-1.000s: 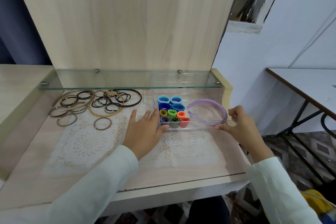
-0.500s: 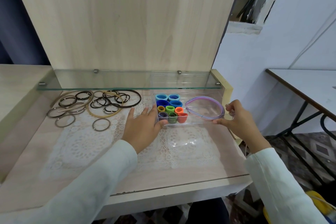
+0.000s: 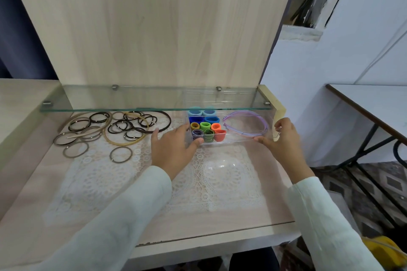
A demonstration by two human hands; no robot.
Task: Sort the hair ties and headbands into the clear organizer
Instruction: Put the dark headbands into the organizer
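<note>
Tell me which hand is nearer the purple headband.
Right. The right hand grips the right end of the clear organizer, just beside the purple headband. The left hand rests at the left end, with the colored hair ties in between.

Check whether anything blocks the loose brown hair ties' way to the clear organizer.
Only the left hand, against the organizer's left end. Between it and the hair ties lies only lace mat; the glass shelf overhangs the organizer's rear.

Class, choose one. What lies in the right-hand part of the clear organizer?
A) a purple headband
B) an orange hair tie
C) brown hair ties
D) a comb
A: the purple headband lies in the right part of the clear organizer; the coloured hair ties fill its left.
</note>
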